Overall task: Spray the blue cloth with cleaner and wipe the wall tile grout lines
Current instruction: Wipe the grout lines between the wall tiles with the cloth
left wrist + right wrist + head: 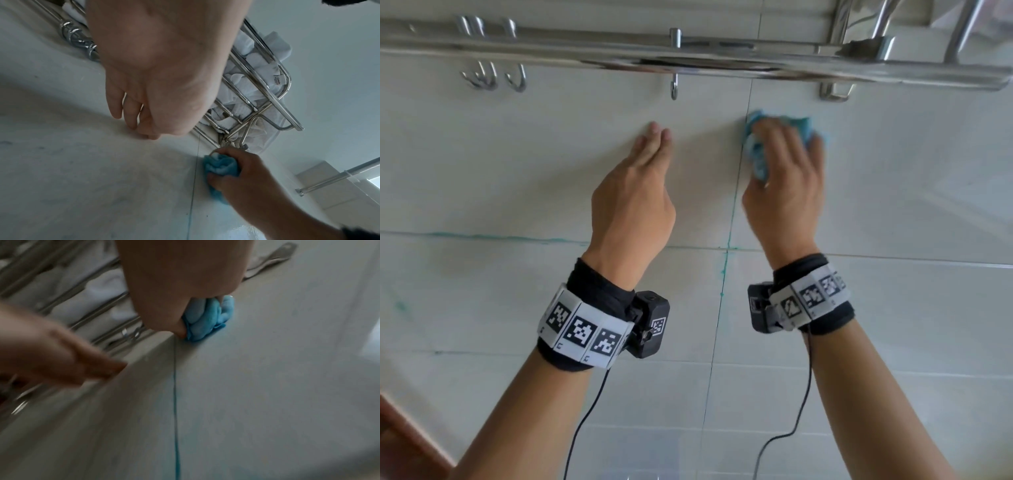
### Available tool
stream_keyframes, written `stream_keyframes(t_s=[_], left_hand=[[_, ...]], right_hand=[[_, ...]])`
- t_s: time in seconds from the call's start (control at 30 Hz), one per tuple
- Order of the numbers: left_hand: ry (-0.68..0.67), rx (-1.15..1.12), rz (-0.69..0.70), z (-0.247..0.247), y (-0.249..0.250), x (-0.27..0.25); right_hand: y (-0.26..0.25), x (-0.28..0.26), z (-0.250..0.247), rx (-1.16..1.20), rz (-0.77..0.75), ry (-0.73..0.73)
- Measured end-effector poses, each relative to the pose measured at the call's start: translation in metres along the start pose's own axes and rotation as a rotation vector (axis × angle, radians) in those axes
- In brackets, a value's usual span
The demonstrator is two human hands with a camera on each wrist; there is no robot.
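Nearest: vertical grout line (723, 274) carries a teal stain below the tile joint, with drips just beside it. This part looks unwiped.

Mid: left hand (631, 202) has fingers straight and together, tips at the wall tile (551, 164), holding nothing; it seems to serve as a brace.

Right hand (784, 185) has fingers curled over the bunched blue cloth (755, 150), pressing it on the wall at the top of the same grout line, just right of it.

Far: chrome rack (688, 58) with hooks (674, 89) sits just above the cloth.

Risks, judged:
- An upward stroke could knock the knuckles on the rack.
- The bunched wad may ride beside the seam and miss it.
- Teal could smear across clean tile.
- A braced hand may slip on wet glaze.
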State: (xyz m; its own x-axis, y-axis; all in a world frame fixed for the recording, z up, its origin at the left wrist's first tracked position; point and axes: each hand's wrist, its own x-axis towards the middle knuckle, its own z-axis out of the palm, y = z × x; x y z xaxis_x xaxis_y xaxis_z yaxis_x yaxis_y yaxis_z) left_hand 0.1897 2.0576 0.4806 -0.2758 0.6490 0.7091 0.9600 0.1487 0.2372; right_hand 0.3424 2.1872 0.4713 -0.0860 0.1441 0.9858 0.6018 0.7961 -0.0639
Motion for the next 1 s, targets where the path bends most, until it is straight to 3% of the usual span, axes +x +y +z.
stream_keyframes(t_s=[0.1, 0.17, 0.37, 0.53, 0.67, 0.8, 1.0], left_hand=[[-0.009, -0.006, -0.006, -0.001, -0.001, -0.002], [-0.007, -0.003, -0.004, 0.0, -0.001, -0.003], [0.006, 0.013, -0.012, 0.005, 0.003, -0.004], [0.015, 0.024, -0.004, 0.008, 0.003, -0.004], [0.011, 0.025, -0.008, 0.01, 0.001, -0.004], [0.007, 0.019, -0.015, 0.012, 0.002, -0.005], [-0.008, 0.031, -0.017, 0.013, 0.003, -0.008]], right_hand=[[0.009, 0.017, -0.004, 0.015, 0.223, 0.181], [0.003, 0.011, 0.0, 0.018, 0.247, 0.222], [-0.016, -0.037, 0.008, -0.033, -0.065, -0.07], [-0.013, 0.002, -0.002, 0.024, 0.165, -0.018], [-0.017, -0.028, 0.008, 0.029, 0.148, 0.006], [-0.02, -0.079, 0.016, -0.012, 0.052, -0.064], [-0.02, -0.048, 0.005, 0.077, 0.16, -0.048]])
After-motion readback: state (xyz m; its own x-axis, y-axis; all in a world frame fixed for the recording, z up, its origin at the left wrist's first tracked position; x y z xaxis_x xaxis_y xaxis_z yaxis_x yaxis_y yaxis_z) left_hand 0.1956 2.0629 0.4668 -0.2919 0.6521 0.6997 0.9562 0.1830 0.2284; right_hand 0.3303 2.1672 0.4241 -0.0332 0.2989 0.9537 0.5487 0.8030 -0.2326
